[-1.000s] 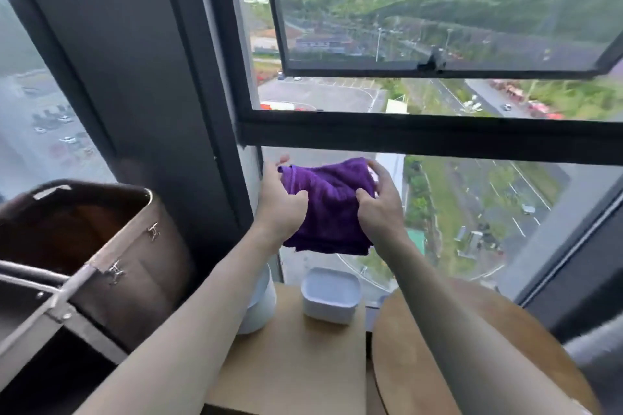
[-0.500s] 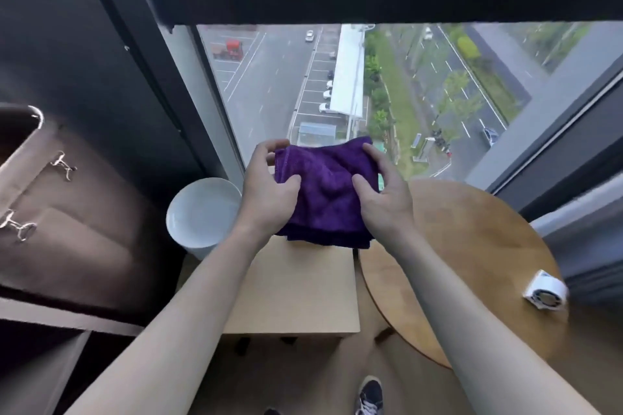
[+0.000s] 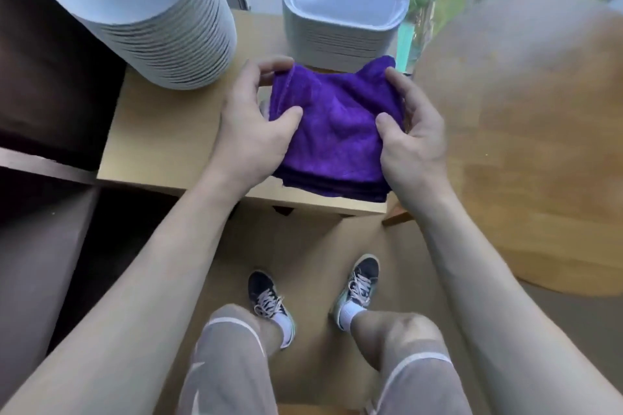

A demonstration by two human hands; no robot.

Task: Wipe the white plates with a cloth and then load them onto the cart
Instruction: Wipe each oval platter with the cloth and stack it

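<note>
We hold the cloth [image 3: 337,126] mid-frame — left hand [image 3: 251,131] and right hand [image 3: 409,141] pinching its sides; plates [image 3: 168,44] stacked upper left — a careless reach could topple them.

Purple cloth [image 3: 333,131] in both hands; white plates [image 3: 344,10] beyond

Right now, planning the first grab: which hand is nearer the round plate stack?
Left. The left hand holds the cloth beside the round plate stack; right hand holds its far edge.

light wooden table [image 3: 161,131] with 2 white plate stacks [image 3: 175,27], [image 3: 340,20]
</note>
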